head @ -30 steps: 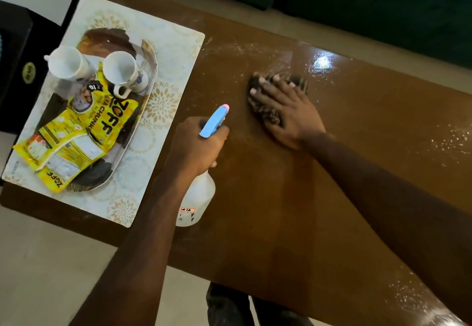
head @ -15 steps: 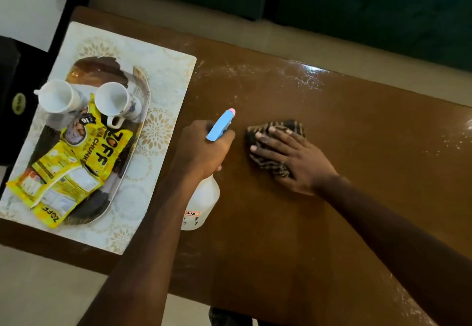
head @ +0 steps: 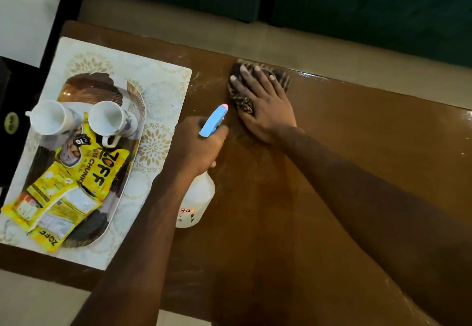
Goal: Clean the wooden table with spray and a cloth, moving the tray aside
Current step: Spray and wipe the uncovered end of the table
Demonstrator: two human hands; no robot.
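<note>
The right hand (head: pixel 265 103) lies flat, fingers spread, pressing a dark patterned cloth (head: pixel 241 96) against the table (head: pixel 332 172) close to its far edge, at upper centre. The left hand (head: pixel 196 144) is wrapped around the neck of a white spray bottle (head: pixel 195 202) just left of it, blue nozzle pointing toward the cloth. The tray (head: pixel 127 131), with two cups (head: pixel 108 119) and yellow packets (head: pixel 76 185), sits on a mat (head: pixel 158 88) at the left end. Bare wood opens to the right. The bottle's trigger is hidden, possibly under a finger.
</note>
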